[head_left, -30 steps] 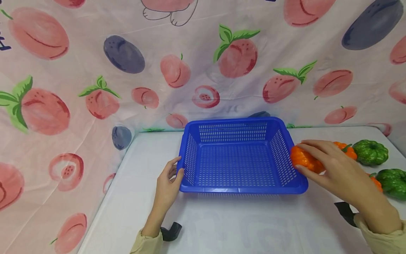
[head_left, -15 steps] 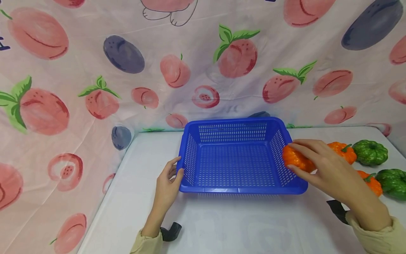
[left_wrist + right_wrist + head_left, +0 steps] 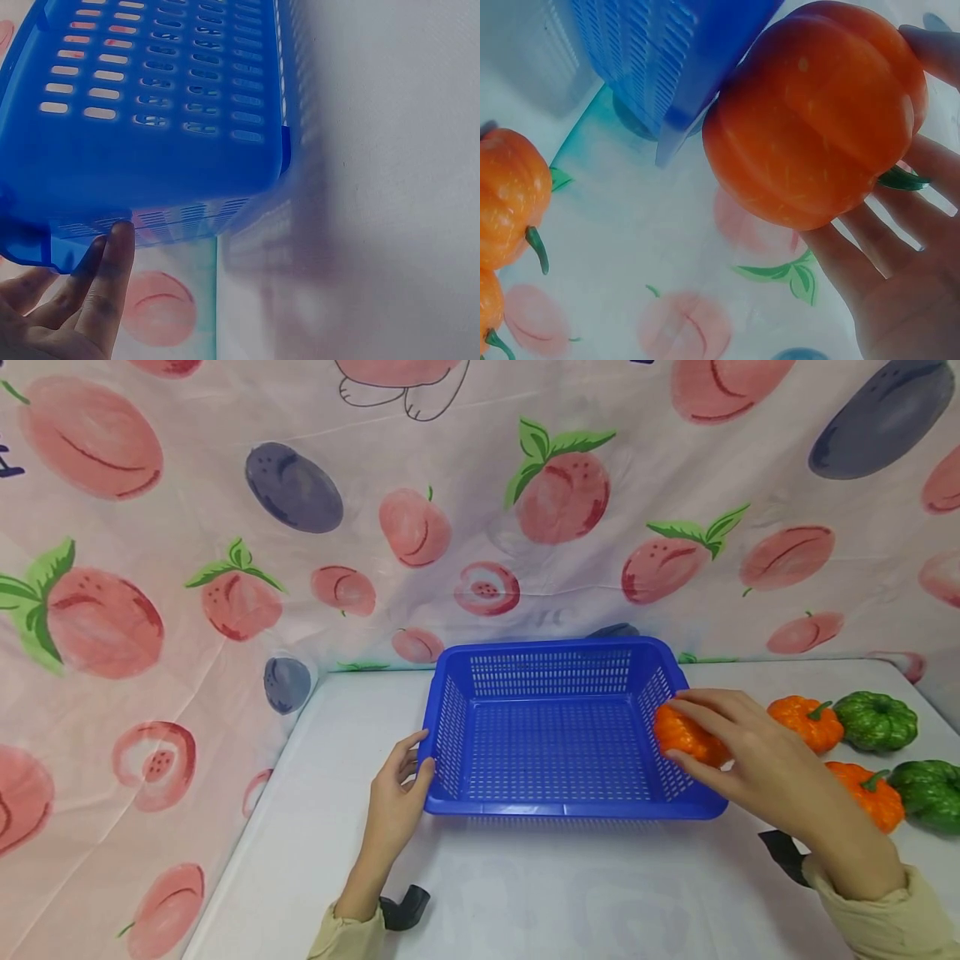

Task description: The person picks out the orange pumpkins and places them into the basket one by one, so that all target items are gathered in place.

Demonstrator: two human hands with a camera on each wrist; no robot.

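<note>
A blue plastic basket (image 3: 562, 810) with slotted walls stands on the white table, nothing inside it. At its left rim my left hand (image 3: 397, 795) holds on, thumb on the rim and fingers outside; the left wrist view shows those fingers (image 3: 105, 292) against the outer wall. My right hand (image 3: 765, 760) grips a small orange pumpkin (image 3: 681, 733), thumb on the near side and fingers over the far side. The pumpkin overlaps the basket's right wall in the head view. In the right wrist view its green stem (image 3: 902, 178) points toward the palm.
Right of the basket lie two more orange pumpkins, a rear one (image 3: 802, 722) and a nearer one (image 3: 862, 793). Beside them are a green pumpkin (image 3: 875, 721) and another green pumpkin (image 3: 930, 795). A fruit-printed cloth (image 3: 480, 527) rises behind the table.
My right hand has moved left with the orange pumpkin, from beside the basket's right rim to over it. More of the other orange pumpkins shows now. The left hand has stayed put.
</note>
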